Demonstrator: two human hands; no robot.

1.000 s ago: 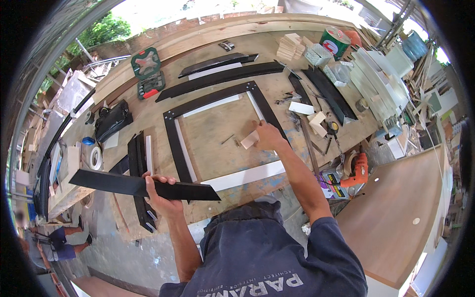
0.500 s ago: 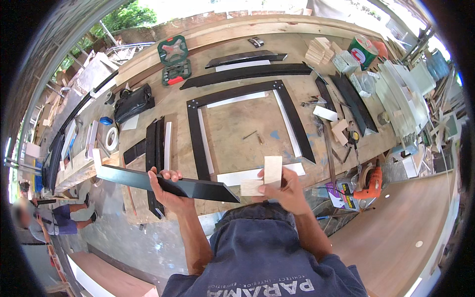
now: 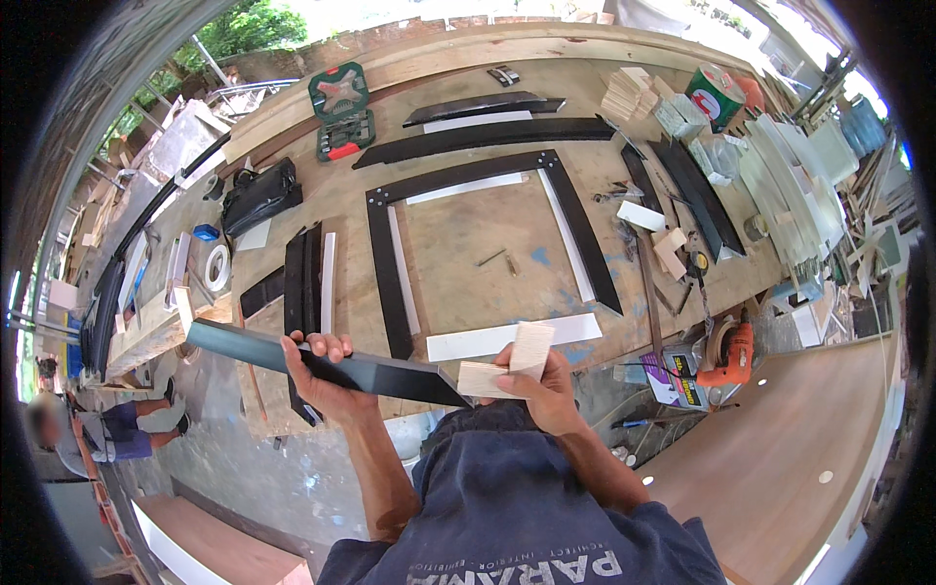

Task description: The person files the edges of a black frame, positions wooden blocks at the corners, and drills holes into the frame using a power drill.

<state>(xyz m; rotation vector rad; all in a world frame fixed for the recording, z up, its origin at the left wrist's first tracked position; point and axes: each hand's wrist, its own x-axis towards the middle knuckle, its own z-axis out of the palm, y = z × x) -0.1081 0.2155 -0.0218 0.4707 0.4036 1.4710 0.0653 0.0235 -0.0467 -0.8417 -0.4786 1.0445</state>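
A long black board (image 3: 409, 380) with a mitred end is in my left hand (image 3: 330, 382), thumb on the near face and fingers over its top edge. Pinched in my right hand (image 3: 548, 398) is a pale L-shaped wooden corner block (image 3: 531, 349). Its shorter arm lies close beside the board's mitred tip; I cannot tell whether they touch. Beyond my hands, a three-sided black frame (image 3: 388, 278) rests on the workbench, dark screw heads or holes at its two far corners. A loose white strip (image 3: 515, 336) lies across its near side.
More black boards (image 3: 483, 139) lie beyond the frame and at both sides. A tool case (image 3: 341, 112), a black bag (image 3: 261, 198), a tape roll (image 3: 218, 268), stacked wooden corner blocks (image 3: 629, 96) and an orange power tool (image 3: 733, 353) surround the work. Another person (image 3: 122, 429) is at far left.
My right hand has moved left and slightly down, bringing the corner block beside the black board's mitred end and tilting it. The board has dipped slightly in my left hand.
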